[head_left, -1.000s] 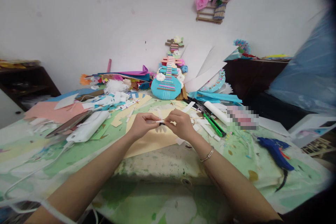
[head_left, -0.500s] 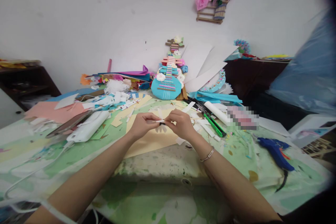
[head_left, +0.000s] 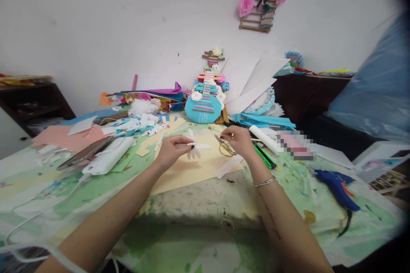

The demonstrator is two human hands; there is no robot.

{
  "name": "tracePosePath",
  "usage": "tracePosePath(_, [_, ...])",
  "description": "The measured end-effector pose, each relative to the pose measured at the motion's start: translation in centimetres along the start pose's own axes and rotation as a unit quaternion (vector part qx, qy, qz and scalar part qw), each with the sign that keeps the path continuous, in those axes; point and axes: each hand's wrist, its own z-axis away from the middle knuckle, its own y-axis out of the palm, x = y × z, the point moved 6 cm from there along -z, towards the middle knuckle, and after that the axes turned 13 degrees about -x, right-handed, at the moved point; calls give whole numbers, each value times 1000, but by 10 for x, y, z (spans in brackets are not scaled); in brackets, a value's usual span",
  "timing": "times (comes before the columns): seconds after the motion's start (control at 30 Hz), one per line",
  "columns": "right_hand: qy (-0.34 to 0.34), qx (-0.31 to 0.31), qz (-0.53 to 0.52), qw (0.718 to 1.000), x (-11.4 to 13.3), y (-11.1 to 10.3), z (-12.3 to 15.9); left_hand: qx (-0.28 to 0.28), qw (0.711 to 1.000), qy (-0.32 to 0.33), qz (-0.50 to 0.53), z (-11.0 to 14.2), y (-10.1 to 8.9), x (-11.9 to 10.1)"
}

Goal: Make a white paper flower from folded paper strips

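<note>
My left hand (head_left: 174,150) pinches a small white paper flower (head_left: 194,152) between thumb and fingertips, its narrow petals spread out over a cream sheet (head_left: 182,175). To the right, my right hand (head_left: 240,140) has its fingers closed at a pair of scissors (head_left: 226,148) with gold-coloured handles. The scissors' blades point up and left, partly hidden by the fingertips. A white paper strip (head_left: 229,166) lies just below the scissors, overlapping the cream sheet.
A blue glue gun (head_left: 338,187) lies at the right. Beyond my right hand are a green cutter (head_left: 264,156) and a white roll (head_left: 263,138). A white power strip (head_left: 108,156) with a cable lies left. A blue paper lute (head_left: 203,108) stands at the back.
My hands were together at the paper flower. My right hand has let go and moved right to the scissors, which now show more fully. My left hand still holds the flower.
</note>
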Motion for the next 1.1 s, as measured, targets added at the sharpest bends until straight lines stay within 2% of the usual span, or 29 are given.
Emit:
tracePosePath(0.03, [35, -38, -5, 999, -8, -9, -3, 5, 1000, -2, -1, 1, 1, 0])
tracePosePath(0.1, [98, -69, -40, 992, -19, -15, -5, 23, 1000, -6, -7, 3, 5, 1])
tracePosePath(0.17, [141, -53, -87, 985, -18, -8, -1, 47, 999, -9, -16, 6, 9, 0])
tracePosePath(0.3, [120, 66, -145, 980, 10, 30, 13, 85, 996, -5, -29, 11, 16, -4])
tracePosePath(0.4, [123, 112, -169, 972, 23, 50, 22, 94, 995, -7, -21, 13, 18, -7])
tracePosePath(0.67, [109, 59, -154, 980, 25, 50, 18, 99, 995, -3, -22, 14, 21, -9])
tracePosePath(0.83, [139, 100, -182, 968, 24, 62, 21, 106, 994, 7, -13, 14, 23, -7])
tracePosePath(1.0, [186, 79, -199, 959, 17, 63, 21, 107, 994, 13, -7, 14, 24, -7])
tracePosePath(1.1, [190, 96, -222, 952, 19, 65, 21, 113, 993, 19, -14, 14, 26, -8])
